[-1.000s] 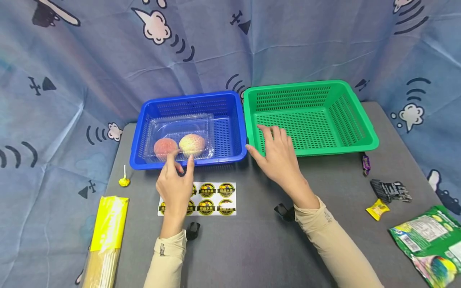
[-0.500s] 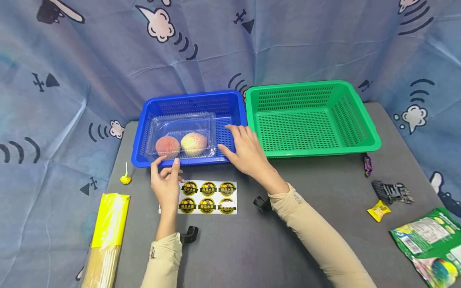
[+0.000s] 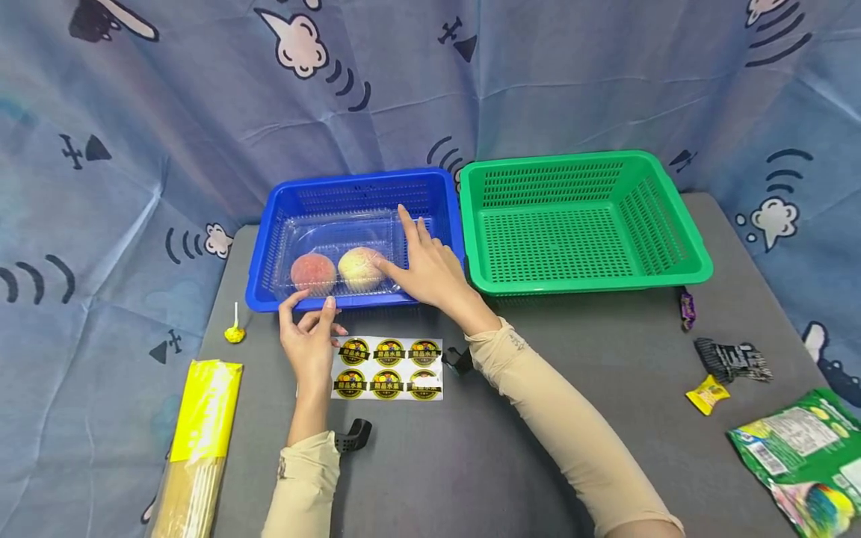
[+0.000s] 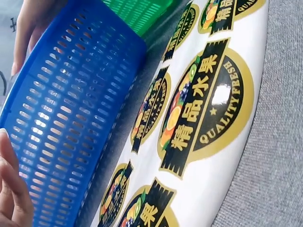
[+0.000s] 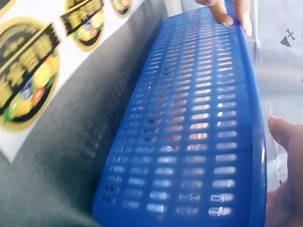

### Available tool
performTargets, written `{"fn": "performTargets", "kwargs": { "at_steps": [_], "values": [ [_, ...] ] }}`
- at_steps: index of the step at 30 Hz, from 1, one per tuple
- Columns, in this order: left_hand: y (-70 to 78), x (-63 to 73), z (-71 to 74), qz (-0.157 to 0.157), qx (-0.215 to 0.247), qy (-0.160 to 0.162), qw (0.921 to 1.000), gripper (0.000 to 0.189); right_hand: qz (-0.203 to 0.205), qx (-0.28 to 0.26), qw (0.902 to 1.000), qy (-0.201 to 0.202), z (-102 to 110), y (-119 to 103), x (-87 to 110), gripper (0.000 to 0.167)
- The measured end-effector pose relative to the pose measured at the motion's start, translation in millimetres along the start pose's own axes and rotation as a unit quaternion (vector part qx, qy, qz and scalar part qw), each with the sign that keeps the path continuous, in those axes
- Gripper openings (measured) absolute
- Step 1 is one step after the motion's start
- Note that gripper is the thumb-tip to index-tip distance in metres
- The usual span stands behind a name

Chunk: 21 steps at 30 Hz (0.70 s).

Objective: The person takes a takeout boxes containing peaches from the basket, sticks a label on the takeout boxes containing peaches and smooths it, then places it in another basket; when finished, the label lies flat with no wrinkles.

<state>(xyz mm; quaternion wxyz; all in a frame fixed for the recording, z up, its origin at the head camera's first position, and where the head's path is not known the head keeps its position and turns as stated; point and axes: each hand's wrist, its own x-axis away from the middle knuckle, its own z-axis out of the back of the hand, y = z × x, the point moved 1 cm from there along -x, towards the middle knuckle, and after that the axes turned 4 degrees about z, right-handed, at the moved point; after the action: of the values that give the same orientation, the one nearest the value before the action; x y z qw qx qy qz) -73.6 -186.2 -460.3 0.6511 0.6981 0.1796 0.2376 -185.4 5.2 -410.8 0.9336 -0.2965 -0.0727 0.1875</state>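
Note:
A clear plastic fruit box (image 3: 329, 233) lies in the blue basket (image 3: 444, 196), with a red peach (image 3: 312, 272) and a yellowish peach (image 3: 359, 267) at its near side. My left hand (image 3: 307, 345) holds the basket's front rim, its index finger bent over the edge and the lower fingers curled along the outside wall. Above the basket's right part, my right hand (image 3: 430, 269) spreads its fingers over the right edge of the fruit box. Its thumb overlaps the yellowish peach. Between my wrists lies a sheet of round fruit stickers (image 3: 387, 369), partly covered by the left hand.
A green basket (image 3: 587, 286) adjoins the blue one on the right. A lollipop (image 3: 235, 333) and a yellow-topped pack of sticks (image 3: 202, 441) lie at left. At right are wrapped sweets (image 3: 708, 393), a black packet (image 3: 733, 359) and a green bag (image 3: 800, 448). A patterned curtain rises behind.
My right hand has moved left from the green basket's edge to over the fruit box. My left hand has drawn slightly left and back onto the blue basket's front rim.

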Motion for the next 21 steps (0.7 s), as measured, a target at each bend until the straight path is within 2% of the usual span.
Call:
{"fn": "performTargets", "kwargs": {
  "at_steps": [5,7,15,21],
  "values": [
    [1.4,0.4,-1.7,-0.002,0.014,0.004,0.9999,0.044,-0.024,-0.088,0.9944,-0.053,-2.0,-0.6,-4.6,0.101],
    [1.9,0.6,-2.7,-0.003,0.020,0.001,0.9998,0.046,-0.027,-0.097,0.9929,-0.064,-2.6,0.9,-5.7,0.100],
    [0.4,-0.7,-1.4,-0.016,0.039,0.007,0.9991,0.044,0.004,-0.138,0.9881,-0.069,-3.2,2.9,-12.3,0.097],
    [-0.1,0.7,-1.5,-0.009,0.034,0.003,0.9994,0.047,-0.007,-0.149,0.9867,-0.065,-0.8,4.4,-12.0,0.097]
  ]
}}
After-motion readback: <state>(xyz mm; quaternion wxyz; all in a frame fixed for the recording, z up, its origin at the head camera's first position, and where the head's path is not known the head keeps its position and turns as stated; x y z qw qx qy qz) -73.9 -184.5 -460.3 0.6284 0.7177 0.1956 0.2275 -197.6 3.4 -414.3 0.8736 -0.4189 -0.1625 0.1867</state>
